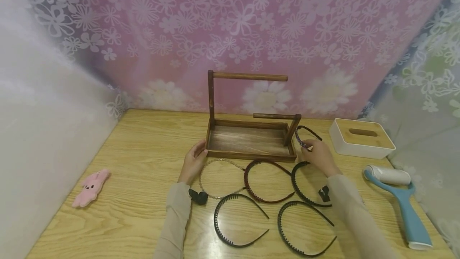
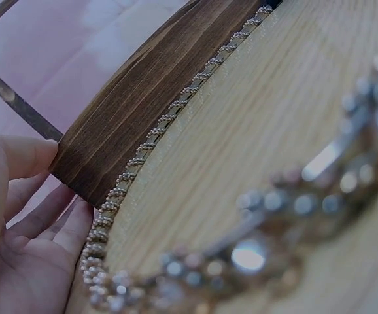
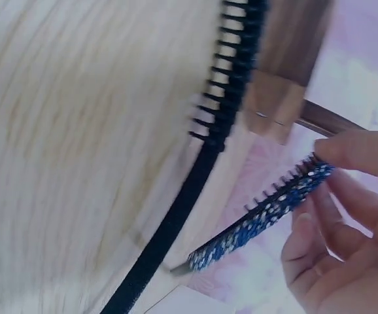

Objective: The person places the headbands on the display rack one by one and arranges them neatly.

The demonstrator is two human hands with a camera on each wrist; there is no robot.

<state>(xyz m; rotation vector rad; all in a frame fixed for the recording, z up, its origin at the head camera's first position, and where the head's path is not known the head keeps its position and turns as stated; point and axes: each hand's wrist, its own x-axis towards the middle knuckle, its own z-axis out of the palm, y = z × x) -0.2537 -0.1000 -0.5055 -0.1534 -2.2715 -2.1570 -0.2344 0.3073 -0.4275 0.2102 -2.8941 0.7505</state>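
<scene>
Blue headband [image 3: 262, 214], teeth [image 3: 280, 188] clear only from right wrist

The glittery headband [image 3: 261, 216] is deep blue flecked with silvery white, the wooden rack [image 1: 248, 156] dark brown with streaky grain, the beaded headband [image 2: 138, 161] silver and gold, the middle headband [image 1: 246, 183] dark reddish brown, and the three toothed headbands [image 1: 280, 223] black. The counter [image 1: 151, 143] is yellowish with wavy wood grain, the far backdrop [image 1: 244, 51] pink and mauve with white flowers. At left, the toy [image 1: 91, 187] is pink with black eyes; at right, the tissue box [image 1: 338, 137] is white with a tan lid [image 1: 359, 141], the roller's handle [image 1: 409, 207] blue.
</scene>
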